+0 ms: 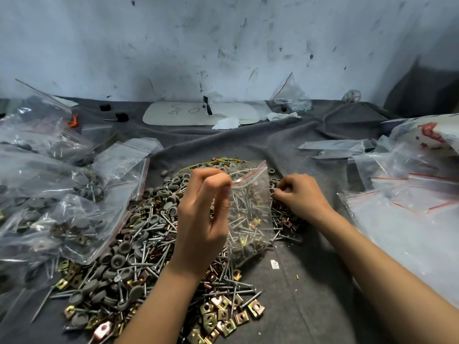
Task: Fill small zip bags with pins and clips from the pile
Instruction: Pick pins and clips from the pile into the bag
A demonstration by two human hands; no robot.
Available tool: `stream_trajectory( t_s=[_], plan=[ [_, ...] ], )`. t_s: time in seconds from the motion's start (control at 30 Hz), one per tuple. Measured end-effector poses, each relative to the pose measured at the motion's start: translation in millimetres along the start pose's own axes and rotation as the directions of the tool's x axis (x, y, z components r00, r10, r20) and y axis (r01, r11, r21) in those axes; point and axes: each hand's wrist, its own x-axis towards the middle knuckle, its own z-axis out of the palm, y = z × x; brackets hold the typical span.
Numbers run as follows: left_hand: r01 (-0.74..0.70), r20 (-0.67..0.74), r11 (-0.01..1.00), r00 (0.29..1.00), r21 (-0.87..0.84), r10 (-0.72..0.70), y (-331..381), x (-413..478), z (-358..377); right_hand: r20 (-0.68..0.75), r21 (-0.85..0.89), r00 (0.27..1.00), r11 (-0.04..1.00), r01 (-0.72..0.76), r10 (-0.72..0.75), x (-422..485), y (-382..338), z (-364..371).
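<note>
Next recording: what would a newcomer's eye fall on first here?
The pile of screws, grey caps and brassy clips on the grey cloth, centre foreground. Above it the left hand pinches a partly filled small zip bag, with the right hand curled at the bag's right edge. Filled bags heap at the left.

Glossy clear plastic zip bag; shiny metal pile; matt grey cloth.
</note>
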Motion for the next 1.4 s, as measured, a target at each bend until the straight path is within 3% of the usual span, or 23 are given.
stream_trajectory(
  t_s=[0.07,0.13,0.23,0.33,0.43,0.53,0.6,0.7,0.77,1.03,1.13,1.2,1.27,1.33,1.4],
  plan=[
    [-0.008,-0.002,1.000,1.000,0.004,0.008,0.5,0.3,0.0,-0.104,0.093,0.994,0.995,-0.020,0.030,-1.7,-7.3,-7.4],
    [-0.010,-0.005,1.000,1.000,0.005,0.010,1.5,0.2,-0.1,-0.201,0.315,0.978,0.949,0.015,0.051,-5.8,-24.9,-24.7],
    [-0.009,-0.005,1.000,1.000,0.002,0.009,1.8,0.4,-0.1,-0.252,0.563,0.955,0.780,0.274,-0.154,-13.7,-67.3,-62.5],
    [-0.020,0.003,1.000,1.000,0.007,0.020,3.6,0.1,0.2,-0.079,0.508,0.902,0.761,0.403,-0.425,-24.4,-101.1,-87.6],
    [-0.024,0.000,1.000,1.000,0.012,0.024,4.4,0.2,-0.6,0.119,0.351,0.875,0.844,0.406,-0.470,-25.5,-103.0,-90.6],
    [-0.007,-0.001,1.000,1.000,0.017,0.007,3.8,0.3,-0.5,-0.052,0.424,0.930,0.835,0.351,-0.364,-20.6,-79.2,-87.1],
    [-0.006,-0.005,1.000,1.000,0.025,0.006,3.6,0.1,-0.2,-0.122,0.351,0.969,0.904,0.246,-0.216,-14.3,-55.7,-77.9],
    [-0.012,-0.008,1.000,1.000,0.029,0.012,3.7,-0.4,0.4,0.103,0.056,0.995,0.998,-0.006,0.000,-10.7,-23.0,-48.4],
    [-0.009,-0.014,1.000,1.000,0.025,0.009,3.6,-0.2,0.5,0.178,-0.007,0.982,0.998,-0.066,0.066,-14.7,-10.9,-28.0],
    [0.003,-0.028,1.000,1.000,0.024,-0.002,2.2,-0.4,0.8,0.031,0.150,0.993,0.982,-0.119,0.116,-13.6,-6.7,-15.0],
    [0.012,-0.020,1.000,1.000,0.024,-0.012,1.4,-0.6,0.9,-0.046,0.425,0.988,0.898,-0.116,0.150,-14.6,-23.3,-31.9],
    [0.011,-0.018,1.000,1.000,0.028,-0.010,1.8,-1.0,0.9,-0.090,0.609,0.994,0.793,0.000,0.068,-18.8,-45.5,-51.1],
    [0.000,-0.017,1.000,1.000,0.029,0.000,2.2,-1.0,0.9,-0.161,0.664,0.983,0.728,0.170,-0.082,-25.8,-71.5,-70.8],
    [-0.007,-0.013,1.000,1.000,0.026,0.007,2.5,-0.7,0.8,-0.194,0.621,0.947,0.715,0.321,-0.256,-34.1,-95.4,-83.9],
    [-0.005,-0.005,1.000,1.000,0.023,0.005,2.6,-0.5,0.6,-0.141,0.466,0.901,0.775,0.426,-0.411,-39.2,-108.5,-87.9]
  ],
)
